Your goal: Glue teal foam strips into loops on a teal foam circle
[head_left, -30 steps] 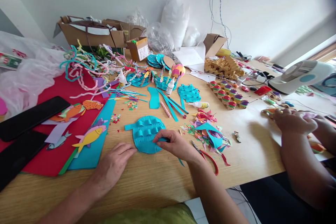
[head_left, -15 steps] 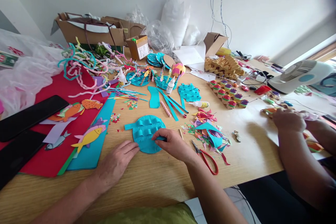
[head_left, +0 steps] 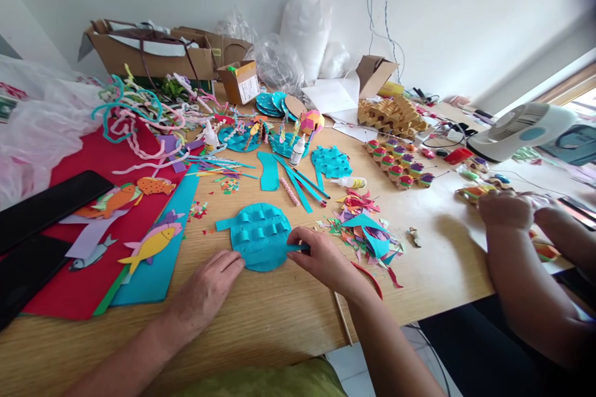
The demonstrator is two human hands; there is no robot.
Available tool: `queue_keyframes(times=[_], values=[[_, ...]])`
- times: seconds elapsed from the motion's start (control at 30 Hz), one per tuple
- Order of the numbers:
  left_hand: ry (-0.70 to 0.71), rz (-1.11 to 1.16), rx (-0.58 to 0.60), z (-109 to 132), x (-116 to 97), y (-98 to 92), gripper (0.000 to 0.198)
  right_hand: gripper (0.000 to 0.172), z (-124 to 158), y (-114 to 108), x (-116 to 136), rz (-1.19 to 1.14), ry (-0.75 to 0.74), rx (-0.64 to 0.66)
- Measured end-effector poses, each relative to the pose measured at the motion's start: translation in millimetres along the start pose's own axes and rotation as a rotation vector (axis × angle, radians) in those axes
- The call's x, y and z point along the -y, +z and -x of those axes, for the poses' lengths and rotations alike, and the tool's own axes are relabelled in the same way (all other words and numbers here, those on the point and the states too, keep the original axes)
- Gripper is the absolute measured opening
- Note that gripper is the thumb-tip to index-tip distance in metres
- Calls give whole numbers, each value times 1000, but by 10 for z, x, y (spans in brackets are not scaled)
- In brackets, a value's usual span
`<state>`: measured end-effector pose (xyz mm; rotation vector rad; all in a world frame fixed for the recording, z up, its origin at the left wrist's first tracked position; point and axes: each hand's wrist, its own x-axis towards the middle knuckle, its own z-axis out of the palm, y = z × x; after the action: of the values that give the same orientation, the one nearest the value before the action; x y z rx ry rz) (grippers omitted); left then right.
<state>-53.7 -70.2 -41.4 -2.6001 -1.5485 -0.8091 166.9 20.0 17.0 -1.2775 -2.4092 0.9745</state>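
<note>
Teal woven paper disc [head_left: 258,236] lies flat on the table [head_left: 279,316]. The right hand [head_left: 326,259] has shifted to its right rim, pinching a strip end [head_left: 298,249]. The left hand [head_left: 209,285], fingers held together, still presses its lower-left rim.

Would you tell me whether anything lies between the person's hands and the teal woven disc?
Nothing visible does: the left hand touches the teal woven disc lower left; the right hand pinches its right edge.

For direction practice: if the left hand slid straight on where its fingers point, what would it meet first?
The teal woven disc; fingers of the left hand seem to touch its edge.
</note>
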Motion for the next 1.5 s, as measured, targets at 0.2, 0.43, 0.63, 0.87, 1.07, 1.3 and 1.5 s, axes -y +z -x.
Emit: queue_keyframes(times=[0.2, 0.43, 0.63, 0.87, 1.07, 1.3, 1.5], values=[[-8, 7, 30, 4, 4, 34, 29, 16, -69, 131, -64, -59, -19, -57], [-21, 0, 81, 1, 18, 87, 24, 14, -61, 167, -133, 144, 20, -46], [-58, -5, 119, 7, 28, 98, 22, 12, -16, 164, -96, 150, 10, -47], [-22, 10, 30, 14, 37, 74, 24, 11, -27, 217, -94, 36, -16, -66], [-22, -2, -9, 15, 54, 69, 27, 11, -49, 208, -94, -43, -3, -97], [-17, 2, -7, 13, 83, 61, 28, 9, -67, 230, -83, -153, -14, -138], [-29, 12, -9, 9, 81, 71, 27, 7, -72, 225, -85, -229, -52, -178]])
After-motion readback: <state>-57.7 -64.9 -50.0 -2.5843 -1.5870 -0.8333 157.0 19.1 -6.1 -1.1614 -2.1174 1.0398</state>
